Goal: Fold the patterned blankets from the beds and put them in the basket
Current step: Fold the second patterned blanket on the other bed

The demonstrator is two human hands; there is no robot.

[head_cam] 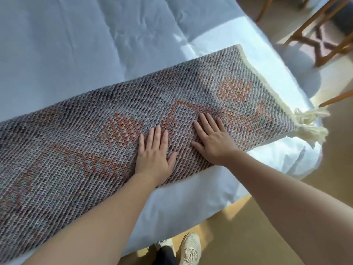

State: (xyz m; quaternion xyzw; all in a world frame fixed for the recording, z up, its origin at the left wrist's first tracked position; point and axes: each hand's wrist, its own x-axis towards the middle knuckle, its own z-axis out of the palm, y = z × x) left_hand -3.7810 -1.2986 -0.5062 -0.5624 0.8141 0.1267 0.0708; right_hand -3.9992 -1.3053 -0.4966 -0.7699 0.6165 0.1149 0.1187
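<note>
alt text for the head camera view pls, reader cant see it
Two bare hands, left hand and right hand, press flat on a grey woven blanket with orange patterns, folded into a long strip across a white-sheeted bed. Cream tassels hang off the bed's corner; wooden chair legs stand beyond.

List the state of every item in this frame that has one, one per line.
Grey knitted blanket with orange pattern: folded into a long strip, lying flat on the bed.
Cream tassel fringe: hanging off the bed's corner.
White bed sheet: spread, lightly wrinkled.
Left hand: open, palm flat on the blanket.
Right hand: open, palm flat on the blanket.
Wooden chair: upright on the floor.
</note>
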